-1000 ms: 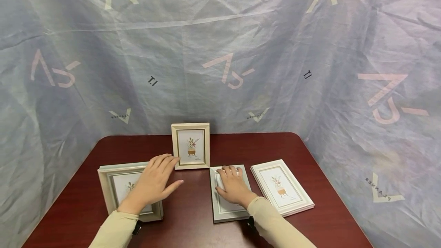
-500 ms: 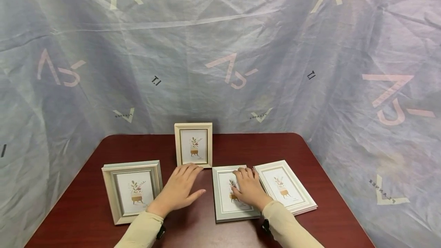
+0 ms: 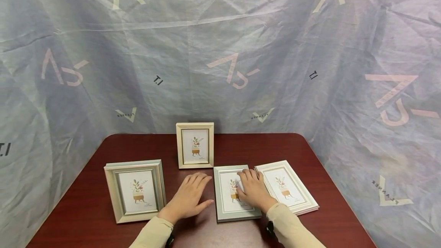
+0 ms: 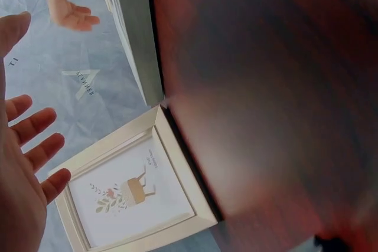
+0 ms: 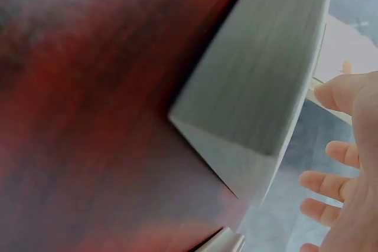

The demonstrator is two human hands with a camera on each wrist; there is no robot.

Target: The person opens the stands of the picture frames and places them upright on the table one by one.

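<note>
The grey picture frame lies flat and face up on the table, right of centre. The right hand is over its right half, fingers loosely bent and a little apart, clamped on nothing; the right wrist view shows a gap between thumb and frame. The left hand is just beside the grey frame's left edge, over the table, its fingers spread and holding nothing.

Just right of it, a pile of white frames lies flat and turned at a slant. Behind and to the left, a cream frame stands upright, and a wider frame stands at the left. A printed cloth hangs beyond.

The step in hand looks like placing or lining up the frames, with the grey one at a pause between grips. Lifting it next would call for fingers on both side edges, without knocking the white pile.
</note>
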